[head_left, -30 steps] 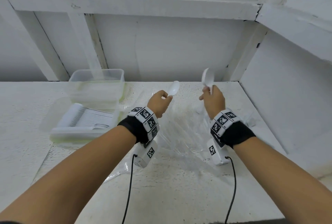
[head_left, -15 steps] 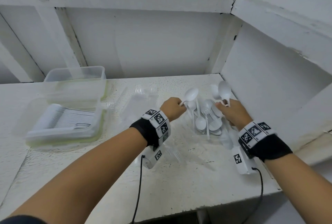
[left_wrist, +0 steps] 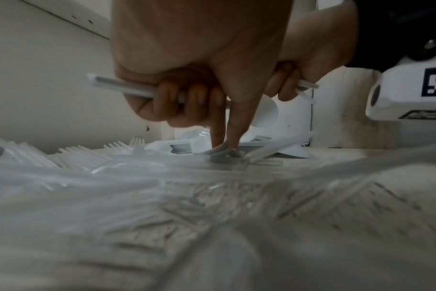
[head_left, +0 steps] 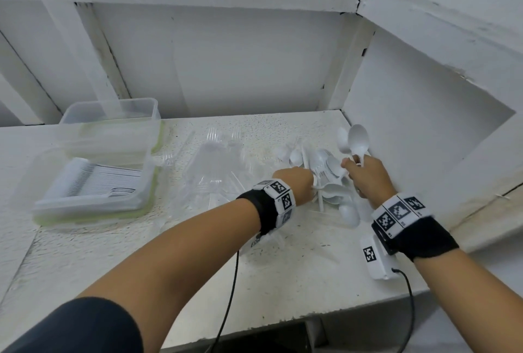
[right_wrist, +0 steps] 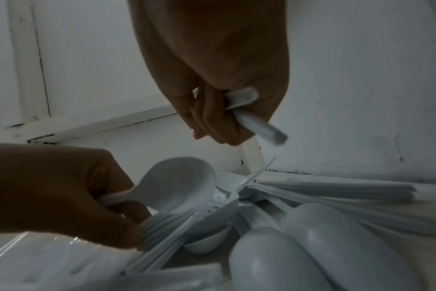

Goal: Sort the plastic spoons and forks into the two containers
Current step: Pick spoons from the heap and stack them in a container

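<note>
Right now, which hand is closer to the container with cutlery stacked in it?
Left. The left hand is mid-table, with clear forks between it and the container; the right hand is farther, by the right wall.

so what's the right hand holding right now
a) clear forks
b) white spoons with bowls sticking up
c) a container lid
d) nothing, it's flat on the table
b: in the head view the right hand grips the handles of white spoons whose bowls stand up above the fingers, over the spoon pile; the right wrist view shows white handles in its curled fingers.
</note>
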